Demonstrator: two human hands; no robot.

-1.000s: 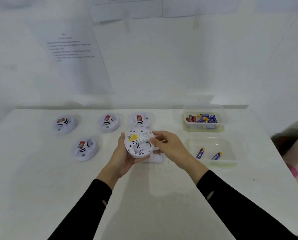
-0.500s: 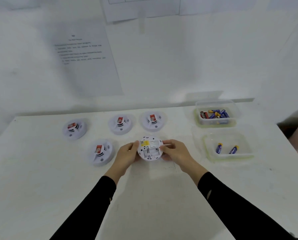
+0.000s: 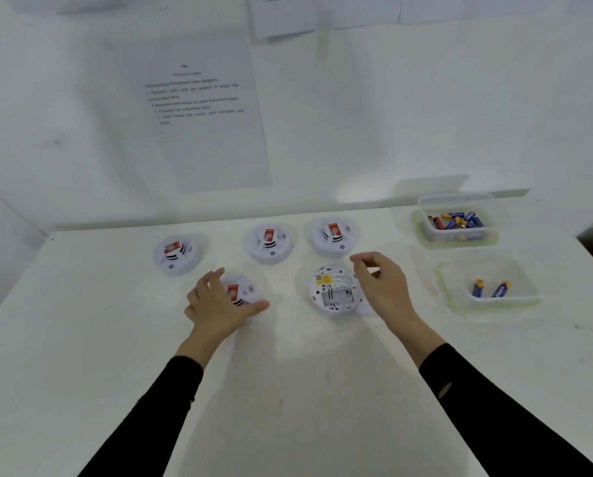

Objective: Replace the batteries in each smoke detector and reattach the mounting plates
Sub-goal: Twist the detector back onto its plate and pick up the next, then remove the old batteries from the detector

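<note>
An opened white smoke detector (image 3: pixel 334 290) lies back-up on the white table (image 3: pixel 288 390), its empty battery bay and yellow label showing. My right hand (image 3: pixel 381 287) hovers just right of it, fingers loosely curled, holding nothing. My left hand (image 3: pixel 216 304) is spread over another detector (image 3: pixel 245 292) with a red label, fingers around its left side. Three more red-labelled detectors sit behind: one at the left (image 3: pixel 176 253), one in the middle (image 3: pixel 269 242), one at the right (image 3: pixel 334 235).
A clear tub (image 3: pixel 460 218) with several batteries stands at the back right. In front of it a shallower clear tray (image 3: pixel 487 287) holds two blue batteries. A white piece, perhaps the mounting plate (image 3: pixel 369 309), peeks from under the opened detector. Printed sheets hang on the wall.
Both hands let go of the opened detector, which now lies on the table. My left hand moved left onto the near-left detector; my right hand drew slightly away to the right.
</note>
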